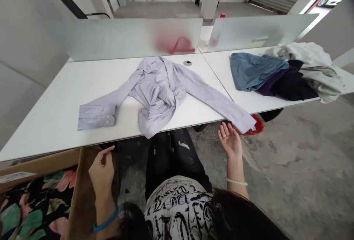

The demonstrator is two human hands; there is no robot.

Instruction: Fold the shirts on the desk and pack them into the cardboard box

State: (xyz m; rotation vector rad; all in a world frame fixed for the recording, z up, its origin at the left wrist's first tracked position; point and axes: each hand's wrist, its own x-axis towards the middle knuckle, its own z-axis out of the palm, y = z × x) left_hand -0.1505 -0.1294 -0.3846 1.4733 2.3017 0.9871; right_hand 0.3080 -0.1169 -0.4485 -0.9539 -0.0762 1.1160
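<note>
A lilac pinstriped long-sleeved shirt (159,92) lies crumpled on the white table (55,129), its sleeves spread wide and its front bunched. One sleeve's buttoned cuff (96,117) rests at the left, and the other cuff (243,117) hangs slightly past the table's front edge. Just below that cuff, my right hand (231,140) is raised palm up with its fingers apart, touching nothing. My left hand (102,170), wearing a blue wristband, is loosely curled beside a cardboard box flap (85,181), holding nothing.
The cardboard box (41,162) at lower left holds floral fabric (35,203). A red basket (253,127) sits under the table edge. Blue denim (257,71), dark (293,85) and white garments (318,74) are heaped on the right table. Frosted dividers (132,37) stand behind. Concrete floor lies right.
</note>
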